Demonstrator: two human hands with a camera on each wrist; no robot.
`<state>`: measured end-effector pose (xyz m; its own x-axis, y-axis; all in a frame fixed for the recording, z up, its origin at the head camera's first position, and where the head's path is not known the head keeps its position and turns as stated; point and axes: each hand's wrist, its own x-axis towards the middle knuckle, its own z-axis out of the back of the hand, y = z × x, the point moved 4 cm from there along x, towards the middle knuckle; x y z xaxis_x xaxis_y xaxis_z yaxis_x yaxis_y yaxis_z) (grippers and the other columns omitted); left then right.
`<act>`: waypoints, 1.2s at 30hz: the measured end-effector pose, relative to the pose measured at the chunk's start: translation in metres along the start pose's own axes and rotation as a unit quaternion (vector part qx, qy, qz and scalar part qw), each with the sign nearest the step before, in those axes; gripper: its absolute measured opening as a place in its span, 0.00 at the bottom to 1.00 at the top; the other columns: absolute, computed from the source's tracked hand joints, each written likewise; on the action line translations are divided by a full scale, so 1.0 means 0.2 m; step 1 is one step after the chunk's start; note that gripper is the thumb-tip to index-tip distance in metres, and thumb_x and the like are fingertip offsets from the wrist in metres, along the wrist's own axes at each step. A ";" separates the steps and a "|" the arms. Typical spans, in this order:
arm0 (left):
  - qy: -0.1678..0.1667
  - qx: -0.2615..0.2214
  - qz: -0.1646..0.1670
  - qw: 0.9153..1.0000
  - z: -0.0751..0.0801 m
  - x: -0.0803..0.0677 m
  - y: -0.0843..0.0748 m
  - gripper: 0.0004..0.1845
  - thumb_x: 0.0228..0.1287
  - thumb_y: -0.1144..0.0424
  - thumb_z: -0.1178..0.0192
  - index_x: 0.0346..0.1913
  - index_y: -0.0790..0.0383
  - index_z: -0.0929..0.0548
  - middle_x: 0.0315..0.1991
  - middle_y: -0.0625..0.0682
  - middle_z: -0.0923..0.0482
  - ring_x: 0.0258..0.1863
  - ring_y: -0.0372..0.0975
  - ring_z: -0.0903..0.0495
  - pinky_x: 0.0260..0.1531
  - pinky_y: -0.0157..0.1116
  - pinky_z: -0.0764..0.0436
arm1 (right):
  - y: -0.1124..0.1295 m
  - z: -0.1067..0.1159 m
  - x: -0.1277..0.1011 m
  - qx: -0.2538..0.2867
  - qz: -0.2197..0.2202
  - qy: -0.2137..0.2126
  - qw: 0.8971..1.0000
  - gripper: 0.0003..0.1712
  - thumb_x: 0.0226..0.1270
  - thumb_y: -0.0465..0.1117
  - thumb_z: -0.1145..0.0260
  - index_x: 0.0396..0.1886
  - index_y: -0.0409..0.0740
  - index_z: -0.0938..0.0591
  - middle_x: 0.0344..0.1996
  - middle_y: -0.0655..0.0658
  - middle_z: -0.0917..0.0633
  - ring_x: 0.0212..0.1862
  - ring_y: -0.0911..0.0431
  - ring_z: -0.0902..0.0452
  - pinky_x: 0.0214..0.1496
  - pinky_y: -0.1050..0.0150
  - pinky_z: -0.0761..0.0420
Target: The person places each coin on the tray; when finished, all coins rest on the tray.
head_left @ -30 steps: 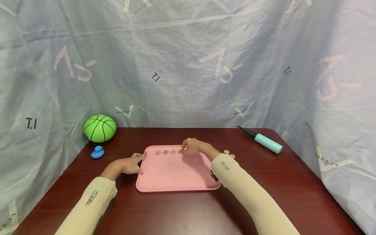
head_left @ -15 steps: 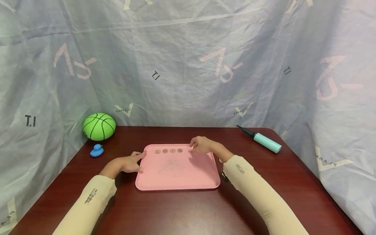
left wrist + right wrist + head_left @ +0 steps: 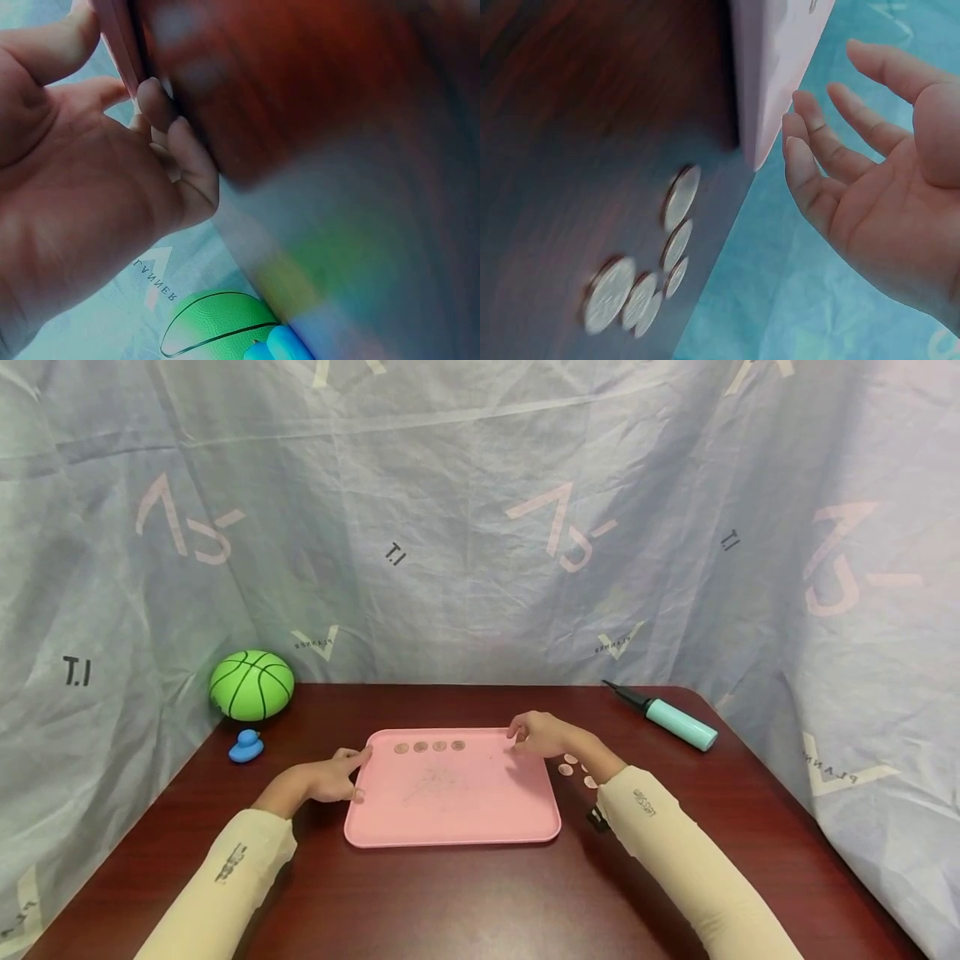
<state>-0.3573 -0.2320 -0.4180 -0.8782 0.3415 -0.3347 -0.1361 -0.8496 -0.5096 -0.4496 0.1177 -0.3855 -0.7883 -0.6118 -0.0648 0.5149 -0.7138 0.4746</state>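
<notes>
A pink tray (image 3: 450, 837) lies on the dark red table, with a row of several coins (image 3: 430, 747) along its far edge. My left hand (image 3: 336, 777) holds the tray's left rim (image 3: 118, 45): the index finger lies along the rim, the thumb is on one side and the curled fingers (image 3: 176, 142) on the other. My right hand (image 3: 537, 737) hovers over the tray's far right corner, holding nothing. In the right wrist view its fingers (image 3: 817, 161) are loosely spread beside the tray's edge (image 3: 772, 82). Several loose coins (image 3: 577, 768) (image 3: 649, 274) lie on the table just right of the tray.
At the back left, a green ball (image 3: 251, 685) sits against the grey-blue cloth, with a small blue duck (image 3: 246, 747) in front of it. A teal hand pump (image 3: 671, 720) lies at the back right. The cloth backdrop encloses the table on three sides.
My right hand has left the row of coins and moved right, to the tray's far right corner near the loose coins. The left hand has stayed on the rim.
</notes>
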 end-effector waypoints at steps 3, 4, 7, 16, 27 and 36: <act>-0.003 -0.001 0.001 1.000 0.00 0.00 0.00 0.49 0.62 0.61 0.37 0.78 0.69 0.55 0.71 0.72 0.54 0.70 0.61 0.46 0.66 0.57 0.42 | -0.03 0.02 -0.03 0.010 0.014 -0.020 1.000 0.17 0.60 0.38 0.32 0.48 0.36 0.17 0.33 0.48 0.15 0.38 0.55 0.21 0.43 0.59 0.22; -0.004 -0.003 0.002 1.000 0.00 -0.01 0.00 0.49 0.62 0.61 0.36 0.78 0.68 0.54 0.71 0.72 0.54 0.70 0.61 0.46 0.66 0.57 0.42 | -0.05 0.02 -0.04 0.012 0.019 -0.028 0.999 0.17 0.60 0.38 0.32 0.48 0.35 0.17 0.33 0.48 0.15 0.38 0.56 0.21 0.43 0.59 0.22; -0.005 -0.006 0.008 1.000 0.00 0.00 0.01 0.49 0.62 0.62 0.37 0.79 0.67 0.55 0.72 0.71 0.54 0.70 0.60 0.47 0.66 0.57 0.43 | -0.08 0.04 -0.08 0.013 0.023 -0.037 0.999 0.17 0.60 0.37 0.31 0.47 0.34 0.17 0.31 0.49 0.15 0.35 0.57 0.22 0.40 0.60 0.22; -0.003 -0.002 0.012 1.000 0.00 -0.01 -0.01 0.49 0.62 0.61 0.36 0.78 0.68 0.54 0.71 0.71 0.52 0.69 0.61 0.44 0.66 0.59 0.43 | -0.18 0.05 -0.16 0.022 0.013 -0.012 1.000 0.15 0.58 0.37 0.27 0.44 0.37 0.15 0.29 0.51 0.14 0.33 0.58 0.20 0.46 0.57 0.22; 0.006 0.001 0.012 1.000 0.02 -0.02 -0.02 0.49 0.63 0.56 0.37 0.79 0.65 0.55 0.72 0.71 0.55 0.70 0.60 0.45 0.67 0.58 0.44 | -0.30 0.06 -0.24 0.019 -0.045 0.027 0.998 0.14 0.56 0.38 0.25 0.43 0.40 0.15 0.30 0.50 0.16 0.30 0.55 0.20 0.33 0.62 0.21; 0.004 0.001 0.014 1.000 0.01 -0.01 -0.01 0.50 0.62 0.58 0.36 0.79 0.67 0.55 0.72 0.72 0.54 0.69 0.62 0.44 0.66 0.59 0.43 | -0.34 0.04 -0.27 0.013 -0.055 0.045 0.997 0.13 0.58 0.41 0.25 0.40 0.40 0.15 0.28 0.50 0.14 0.28 0.58 0.19 0.38 0.61 0.21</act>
<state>-0.3551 -0.2318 -0.4151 -0.8778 0.3204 -0.3562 -0.1117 -0.8599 -0.4981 -0.4449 0.2028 -0.4068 -0.8062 -0.5584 -0.1955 0.4166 -0.7704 0.4826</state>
